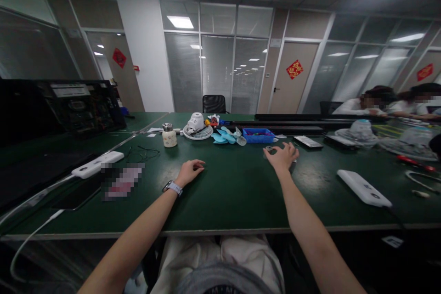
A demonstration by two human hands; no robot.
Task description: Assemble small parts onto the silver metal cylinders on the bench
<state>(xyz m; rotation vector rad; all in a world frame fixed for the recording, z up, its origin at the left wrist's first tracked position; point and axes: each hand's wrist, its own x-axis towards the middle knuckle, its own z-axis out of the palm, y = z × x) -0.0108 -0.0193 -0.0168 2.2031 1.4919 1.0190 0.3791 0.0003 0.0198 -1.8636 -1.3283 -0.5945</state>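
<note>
My left hand (189, 171), with a watch (172, 187) on the wrist, is over the green table (227, 183), its fingers apart and nothing between them. Farther right, my right hand (282, 156) is above the table with fingers spread, close to a small object (269, 149) near the thumb tip that is too small to name. Something partly hidden lies beyond that hand. Ahead stand a blue tray (258, 136) with dark pieces inside, light-blue fan blades (224, 136), a white fan part (196, 123) on a round grille (199, 133), and a cream bottle (170, 136).
White power strips (98, 165) (364, 188) lie at left and right. A dark phone (77, 193) is at the left, near an open computer case (79, 105). Long black bars (296, 124) run along the back. Other people sit at the far right.
</note>
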